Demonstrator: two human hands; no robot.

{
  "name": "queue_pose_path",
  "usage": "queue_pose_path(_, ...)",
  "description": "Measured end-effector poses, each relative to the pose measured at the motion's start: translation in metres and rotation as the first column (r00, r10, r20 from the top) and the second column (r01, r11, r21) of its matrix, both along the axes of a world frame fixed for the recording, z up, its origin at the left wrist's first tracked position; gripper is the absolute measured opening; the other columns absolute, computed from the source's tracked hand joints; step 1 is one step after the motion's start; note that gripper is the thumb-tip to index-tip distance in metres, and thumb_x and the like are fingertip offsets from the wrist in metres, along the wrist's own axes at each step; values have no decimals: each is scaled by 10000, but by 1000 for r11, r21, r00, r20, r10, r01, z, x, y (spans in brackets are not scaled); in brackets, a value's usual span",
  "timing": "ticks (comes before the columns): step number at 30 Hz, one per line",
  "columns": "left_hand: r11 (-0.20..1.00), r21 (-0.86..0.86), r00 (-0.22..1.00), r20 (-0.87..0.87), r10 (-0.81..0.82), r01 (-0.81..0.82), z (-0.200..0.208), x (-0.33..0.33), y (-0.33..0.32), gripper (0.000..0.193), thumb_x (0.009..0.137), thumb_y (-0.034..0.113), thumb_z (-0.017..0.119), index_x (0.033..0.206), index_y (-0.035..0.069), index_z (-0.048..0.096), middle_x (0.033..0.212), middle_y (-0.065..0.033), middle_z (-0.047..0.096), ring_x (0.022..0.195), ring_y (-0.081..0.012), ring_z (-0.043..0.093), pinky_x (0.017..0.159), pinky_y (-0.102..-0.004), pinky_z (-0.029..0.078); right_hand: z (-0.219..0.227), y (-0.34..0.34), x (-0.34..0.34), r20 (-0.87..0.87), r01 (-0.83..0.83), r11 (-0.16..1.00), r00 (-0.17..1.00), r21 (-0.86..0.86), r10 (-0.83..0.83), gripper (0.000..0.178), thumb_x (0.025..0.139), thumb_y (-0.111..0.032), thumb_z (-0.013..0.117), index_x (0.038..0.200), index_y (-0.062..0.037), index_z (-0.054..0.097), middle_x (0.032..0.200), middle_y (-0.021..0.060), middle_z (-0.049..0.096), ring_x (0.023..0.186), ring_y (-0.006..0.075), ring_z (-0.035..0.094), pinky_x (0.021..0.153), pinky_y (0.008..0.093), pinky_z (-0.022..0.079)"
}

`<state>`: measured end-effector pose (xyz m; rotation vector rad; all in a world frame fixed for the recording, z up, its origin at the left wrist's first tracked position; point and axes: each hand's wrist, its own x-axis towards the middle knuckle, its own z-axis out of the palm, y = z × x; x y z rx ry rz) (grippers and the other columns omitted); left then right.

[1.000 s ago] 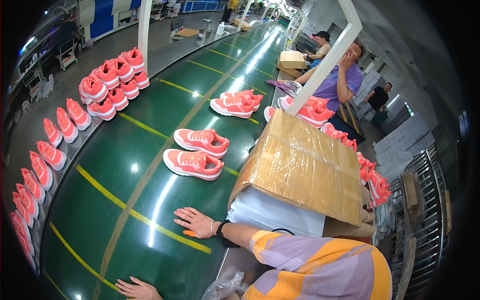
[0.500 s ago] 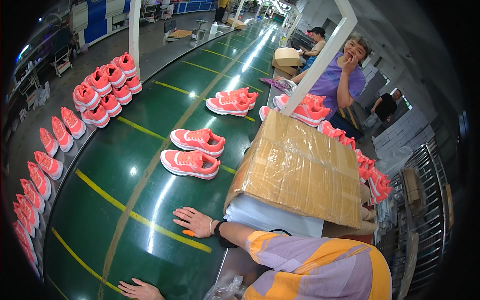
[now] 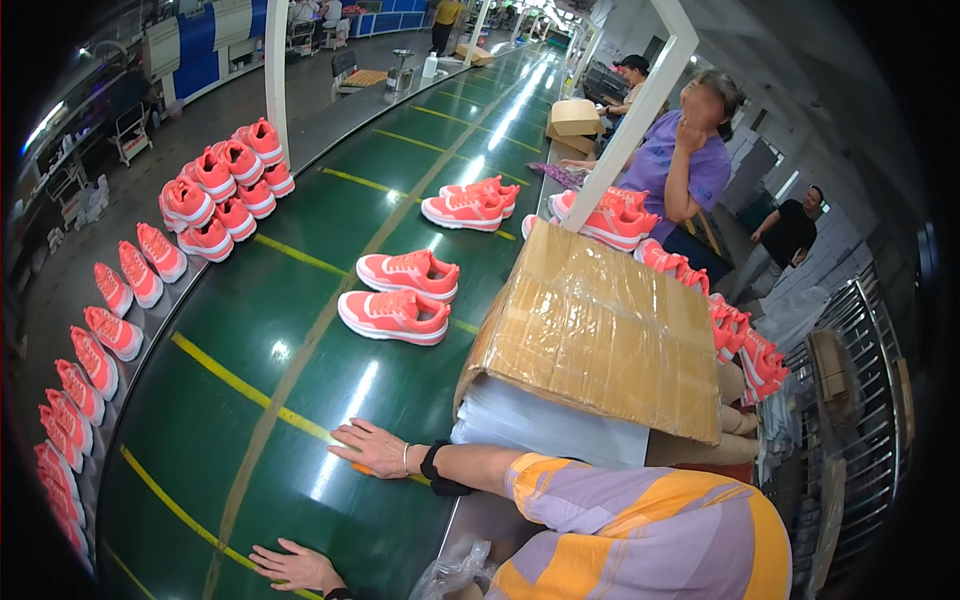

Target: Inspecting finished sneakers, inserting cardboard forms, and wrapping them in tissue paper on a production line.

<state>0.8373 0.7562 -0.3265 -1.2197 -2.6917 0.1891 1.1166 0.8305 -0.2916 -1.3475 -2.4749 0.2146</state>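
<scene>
My right hand lies spread, palm down, on the green conveyor belt, with something orange at its thumb and a black band on the wrist. Nearer the lower edge, my left hand also rests on the belt, fingers apart and holding nothing. Beyond the right hand sits a pair of coral-pink sneakers with white soles, the nearer sneaker beside the farther sneaker. Another pair of sneakers stands farther along the belt. Next to my right forearm is a cardboard box with whitish sheets under its flap.
Sneakers line the left ledge, with a stacked pile farther on. More sneakers stand behind the box. A white post rises at the right. A person in purple stands across there. Clear plastic lies near my body.
My right hand has slid a little left. My left hand has come farther into view, fingers more spread. The view has shifted slightly, so the sneakers appear farther right.
</scene>
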Motion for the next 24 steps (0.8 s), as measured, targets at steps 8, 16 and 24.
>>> queue_pose_path(8, 999, 38, 1000, 1, -10, 10, -11, 3, 4, 572, 1004, 484, 268, 1483, 174, 239, 1541, -13, 231, 1400, -246, 254, 1051, -595, 272, -13, -35, -50, 13, 200, 977, 980, -74, -200, 593, 910, -317, 481, 1421, -51, 340, 1508, 200, 239, 1415, 333, 192, 1148, 491, 142)
queue_pose_path(16, 999, 33, 999, 48, -11, 9, -8, 11, 9, 578, 1001, 490, 271, 1482, 172, 238, 1547, -20, 217, 1399, -267, 250, 1053, -609, 260, -14, -35, -42, 2, 225, 972, 974, -63, -225, 578, 916, -321, 498, 1414, -66, 354, 1510, 185, 245, 1406, 339, 212, 1143, 491, 152)
queue_pose_path(24, 1000, 21, 998, 56, -5, 4, -5, 22, 14, 573, 1001, 489, 274, 1478, 172, 248, 1542, -21, 227, 1401, -262, 245, 1059, -606, 256, -15, -30, -34, 7, 226, 973, 974, -39, -226, 574, 911, -313, 496, 1405, -54, 361, 1499, 201, 254, 1406, 340, 211, 1143, 493, 146)
